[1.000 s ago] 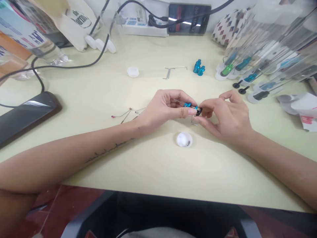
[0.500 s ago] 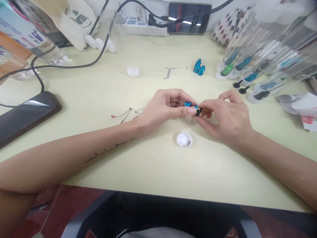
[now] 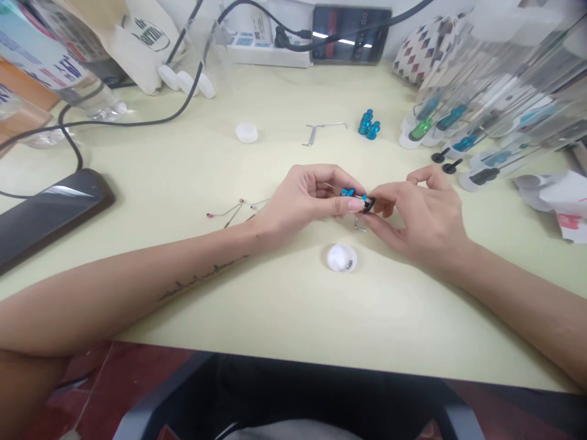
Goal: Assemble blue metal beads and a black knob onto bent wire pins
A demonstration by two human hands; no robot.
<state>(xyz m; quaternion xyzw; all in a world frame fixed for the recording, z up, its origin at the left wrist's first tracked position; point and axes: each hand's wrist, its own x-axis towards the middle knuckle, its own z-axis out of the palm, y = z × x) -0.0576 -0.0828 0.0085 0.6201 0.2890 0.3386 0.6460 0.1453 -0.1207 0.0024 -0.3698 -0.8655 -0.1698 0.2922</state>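
My left hand (image 3: 308, 197) pinches a small blue metal piece (image 3: 350, 193) with a thin wire running through it, held just above the pale yellow table (image 3: 192, 177). My right hand (image 3: 419, 215) meets it from the right, fingertips closed on a small black ring-shaped part (image 3: 369, 203) at the blue piece's end. A bent wire end (image 3: 359, 225) hangs below the fingers. Directly in front of the hands, a white round cap (image 3: 341, 258) lies on the table. Behind my left wrist lie thin wire leads with red tips (image 3: 232, 211).
Two blue pieces (image 3: 369, 124), a bent metal rod (image 3: 321, 131) and a white cap (image 3: 246, 132) lie farther back. Clear tubes with tools (image 3: 463, 116) crowd the right. A black phone (image 3: 46, 214) and cables (image 3: 137, 122) lie left; a power strip (image 3: 261, 43) is at the back.
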